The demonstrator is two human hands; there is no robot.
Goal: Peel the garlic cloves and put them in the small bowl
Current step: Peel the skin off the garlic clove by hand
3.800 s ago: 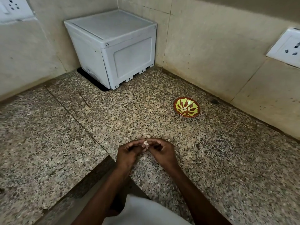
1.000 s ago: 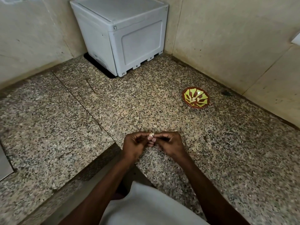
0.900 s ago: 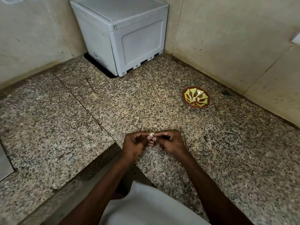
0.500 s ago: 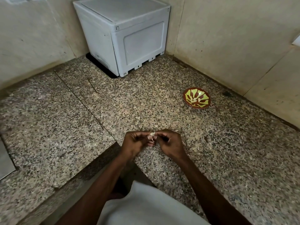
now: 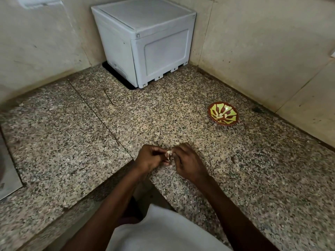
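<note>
I've got both hands together over the near-centre of the granite counter [image 5: 253, 178], just past its inner corner edge. L hand [image 5: 150, 158] and R hand [image 5: 188, 163] face each other, fingers curled in, fingertips meeting on a garlic clove [image 5: 169, 153] pinched btwn them. Clove is pale, w/ a thin strip of skin hanging down from it; too small for me to say how much skin is on it. So both hands are closed narrow round that one clove, held just above the counter surface; can't tell if knuckles touch the stone. The small bowl [image 5: 223, 114], brown rim w/ yellow-green petal pattern inside, sits far-right of the hands, well apart from them, near the right wall [image 5: 262, 51]. I see a few pale bits at its centre, prob. cloves, but can't be sure. Far corner: a grey-white plastic box [image 5: 145, 42], lid on, pushed against the walls. At the left edge, a flat grey sheet [image 5: 7, 169] lies on the counter, mostly cut off. White shirt [image 5: 163, 232] at the near bottom.
</note>
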